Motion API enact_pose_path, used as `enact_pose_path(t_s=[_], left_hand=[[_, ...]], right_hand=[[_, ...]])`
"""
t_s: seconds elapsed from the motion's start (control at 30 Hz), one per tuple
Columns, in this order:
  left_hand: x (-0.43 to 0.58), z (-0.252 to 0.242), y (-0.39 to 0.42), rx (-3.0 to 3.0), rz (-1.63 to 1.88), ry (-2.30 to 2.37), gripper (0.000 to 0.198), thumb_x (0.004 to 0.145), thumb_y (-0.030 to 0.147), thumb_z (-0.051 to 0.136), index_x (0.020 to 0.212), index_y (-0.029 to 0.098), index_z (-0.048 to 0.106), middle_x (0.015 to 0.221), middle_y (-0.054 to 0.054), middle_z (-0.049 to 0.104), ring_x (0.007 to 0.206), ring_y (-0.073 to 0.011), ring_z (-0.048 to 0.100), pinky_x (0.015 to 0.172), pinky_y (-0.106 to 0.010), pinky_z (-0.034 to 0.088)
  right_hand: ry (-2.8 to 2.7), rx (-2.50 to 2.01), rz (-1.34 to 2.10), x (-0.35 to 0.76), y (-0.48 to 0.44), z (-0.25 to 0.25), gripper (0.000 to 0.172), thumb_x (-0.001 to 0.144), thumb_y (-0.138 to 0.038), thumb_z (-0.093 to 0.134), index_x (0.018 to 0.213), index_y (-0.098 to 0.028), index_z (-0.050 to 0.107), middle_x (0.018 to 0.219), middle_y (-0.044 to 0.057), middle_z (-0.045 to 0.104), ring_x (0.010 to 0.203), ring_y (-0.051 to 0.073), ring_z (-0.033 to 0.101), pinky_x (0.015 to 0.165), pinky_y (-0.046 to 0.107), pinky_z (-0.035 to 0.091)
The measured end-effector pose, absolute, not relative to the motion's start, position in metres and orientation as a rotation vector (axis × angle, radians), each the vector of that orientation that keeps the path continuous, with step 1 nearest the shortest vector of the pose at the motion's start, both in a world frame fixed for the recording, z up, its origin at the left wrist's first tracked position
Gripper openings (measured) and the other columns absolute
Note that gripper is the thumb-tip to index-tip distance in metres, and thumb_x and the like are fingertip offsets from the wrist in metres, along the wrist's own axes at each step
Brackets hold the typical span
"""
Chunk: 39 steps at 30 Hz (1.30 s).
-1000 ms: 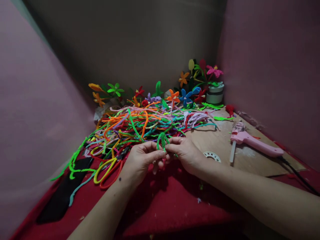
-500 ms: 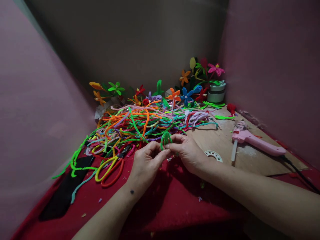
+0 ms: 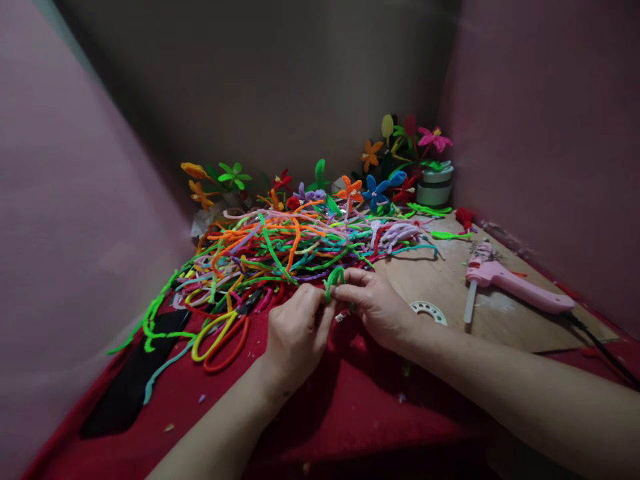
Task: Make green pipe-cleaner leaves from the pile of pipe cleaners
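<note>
Between my two hands, just above the red cloth, is a green pipe cleaner (image 3: 334, 280) bent into narrow loops. My left hand (image 3: 299, 323) is closed, its thumb and fingers pinching the lower left of the loops, with the back of the hand turned up. My right hand (image 3: 375, 303) pinches the same piece from the right between thumb and forefinger. The fingertips hide its lower end. Right behind my hands lies a tangled heap of colourful pipe cleaners (image 3: 280, 243).
A pink glue gun (image 3: 520, 285) rests on a wooden board (image 3: 420, 273) at right, its cord trailing off. Scissors with yellow and red handles (image 3: 220, 341) lie left, beside a black strip (image 3: 130, 380). Pipe-cleaner flowers (image 3: 376, 193) and a pale green pot (image 3: 435, 185) stand behind.
My left hand has rolled over, turning its back upward while still pinching the green pipe cleaner. The loops have turned and look narrower. My right hand has barely moved.
</note>
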<state>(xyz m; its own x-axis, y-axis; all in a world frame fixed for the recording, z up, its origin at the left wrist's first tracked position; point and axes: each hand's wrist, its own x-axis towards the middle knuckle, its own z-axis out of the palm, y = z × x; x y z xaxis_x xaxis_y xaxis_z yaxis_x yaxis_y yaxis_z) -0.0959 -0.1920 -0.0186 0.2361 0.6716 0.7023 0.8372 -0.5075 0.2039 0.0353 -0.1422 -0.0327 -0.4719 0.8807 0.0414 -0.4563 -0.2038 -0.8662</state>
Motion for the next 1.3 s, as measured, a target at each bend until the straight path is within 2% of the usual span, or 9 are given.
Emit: enact_pose_path(t_s=[0.1,0.27,0.47,0.63,0.73,0.83,1.0,1.2,1.3], left_hand=[[-0.095,-0.016,-0.193,-2.310,-1.185,-1.416,0.013,0.079,0.015,0.055,0.068,0.017,0.047,0.059,0.005,0.045,0.051,-0.0058,0.042,0.050,-0.017,0.034],[-0.093,-0.010,-0.194,-2.393,-1.409,-1.733,0.014,0.081,0.021,0.054,0.068,0.016,0.051,0.060,0.004,0.051,0.052,-0.0067,0.047,0.052,-0.017,0.038],[-0.095,-0.013,-0.191,-2.451,-1.302,-1.666,0.010,0.080,0.016,0.052,0.072,0.016,0.056,0.066,0.001,0.055,0.061,-0.0091,0.051,0.060,-0.019,0.041],[-0.094,-0.007,-0.189,-2.528,-1.549,-1.808,0.006,0.076,0.017,0.058,0.071,0.016,0.055,0.083,-0.003,0.056,0.079,-0.0135,0.056,0.066,-0.022,0.044],[-0.094,-0.003,-0.189,-2.757,-1.650,-1.995,0.006,0.080,0.022,0.052,0.077,0.017,0.054,0.076,-0.001,0.060,0.072,-0.0131,0.059,0.064,-0.023,0.046],[-0.097,-0.005,-0.188,-2.805,-1.653,-2.053,0.007,0.080,0.023,0.054,0.077,0.017,0.050,0.073,0.000,0.062,0.068,-0.0123,0.060,0.065,-0.024,0.047],[-0.102,-0.011,-0.186,-2.771,-1.697,-2.158,0.014,0.081,0.019,0.049,0.093,0.022,0.043,0.067,0.004,0.060,0.053,-0.0110,0.059,0.051,-0.022,0.047],[-0.100,-0.009,-0.187,-2.774,-1.565,-2.386,0.031,0.080,0.022,0.049,0.110,0.025,0.041,0.064,0.005,0.056,0.045,-0.0113,0.057,0.036,-0.018,0.042],[-0.100,-0.008,-0.187,-2.806,-1.534,-2.483,0.042,0.079,0.023,0.049,0.119,0.026,0.036,0.065,0.005,0.056,0.043,-0.0109,0.056,0.033,-0.018,0.042]], right_hand=[[-1.042,-0.597,1.842,0.036,-0.142,-0.032,0.016,0.062,-0.023,0.069,0.061,-0.015,0.055,0.058,-0.004,0.055,0.053,0.009,0.048,0.055,0.024,0.037],[-1.009,-0.550,1.925,0.037,-0.141,-0.033,0.015,0.064,-0.023,0.070,0.062,-0.015,0.057,0.057,-0.002,0.058,0.053,0.009,0.052,0.053,0.023,0.036],[-1.100,-0.581,1.865,0.038,-0.143,-0.030,0.012,0.065,-0.023,0.067,0.063,-0.015,0.058,0.058,-0.003,0.056,0.051,0.007,0.049,0.051,0.022,0.037],[-1.146,-0.628,1.947,0.040,-0.141,-0.027,0.018,0.065,-0.027,0.068,0.059,-0.015,0.056,0.049,-0.004,0.053,0.041,0.007,0.047,0.042,0.021,0.035],[-1.199,-0.693,2.030,0.043,-0.139,-0.027,0.022,0.066,-0.032,0.067,0.059,-0.015,0.055,0.043,-0.004,0.050,0.032,0.007,0.041,0.035,0.021,0.031],[-1.186,-0.680,1.999,0.045,-0.136,-0.027,0.024,0.065,-0.032,0.068,0.057,-0.014,0.054,0.042,-0.005,0.048,0.033,0.006,0.039,0.035,0.020,0.030],[-1.084,-0.634,1.953,0.043,-0.136,-0.028,0.021,0.062,-0.027,0.071,0.059,-0.014,0.054,0.052,-0.003,0.053,0.042,0.007,0.045,0.043,0.022,0.034],[-0.994,-0.679,1.991,0.041,-0.138,-0.022,0.016,0.057,-0.020,0.070,0.062,-0.013,0.056,0.051,-0.003,0.050,0.043,0.007,0.043,0.042,0.022,0.031],[-0.943,-0.664,2.048,0.040,-0.139,-0.021,0.015,0.056,-0.017,0.069,0.062,-0.013,0.056,0.050,-0.004,0.048,0.043,0.007,0.041,0.041,0.021,0.030]])
